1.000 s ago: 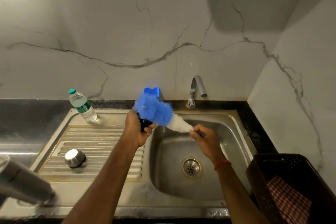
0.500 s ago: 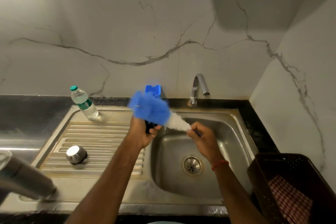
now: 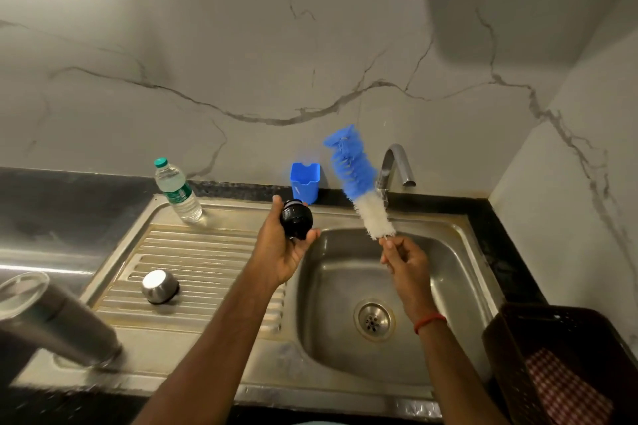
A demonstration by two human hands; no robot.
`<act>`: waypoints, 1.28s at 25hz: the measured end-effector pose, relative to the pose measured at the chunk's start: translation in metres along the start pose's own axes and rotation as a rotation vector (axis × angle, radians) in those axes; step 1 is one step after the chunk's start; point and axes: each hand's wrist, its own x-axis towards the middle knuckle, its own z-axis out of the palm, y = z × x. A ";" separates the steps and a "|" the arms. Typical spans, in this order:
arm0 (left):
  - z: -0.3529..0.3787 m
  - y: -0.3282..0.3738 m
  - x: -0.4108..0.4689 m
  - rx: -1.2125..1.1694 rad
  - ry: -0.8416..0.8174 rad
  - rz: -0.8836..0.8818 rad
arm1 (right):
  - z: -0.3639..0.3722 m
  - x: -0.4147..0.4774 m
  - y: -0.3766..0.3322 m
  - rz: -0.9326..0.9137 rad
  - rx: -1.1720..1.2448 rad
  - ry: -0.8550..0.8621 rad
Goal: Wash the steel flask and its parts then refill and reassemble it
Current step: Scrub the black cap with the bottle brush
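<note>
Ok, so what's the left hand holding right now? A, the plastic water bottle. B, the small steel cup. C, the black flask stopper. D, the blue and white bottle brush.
C: the left hand grips the black flask stopper, while the bottle brush is held by the right hand.

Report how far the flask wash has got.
Done: dismantling. The steel flask body stands open at front left and the steel cup lies upside down on the drainboard. In hand: the left hand holds the black stopper, and the right hand holds the bottle brush clear of it. Left: refilling, perhaps from the capped water bottle, and reassembly.
</note>
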 end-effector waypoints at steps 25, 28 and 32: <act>0.007 0.001 -0.001 0.031 0.127 0.133 | -0.015 -0.004 0.000 -0.185 -0.351 -0.232; 0.008 -0.006 0.000 0.070 0.108 0.127 | -0.015 -0.002 -0.021 -0.278 -0.374 -0.235; 0.014 -0.008 0.002 0.081 0.097 0.083 | 0.006 0.017 -0.044 -0.417 -0.466 -0.246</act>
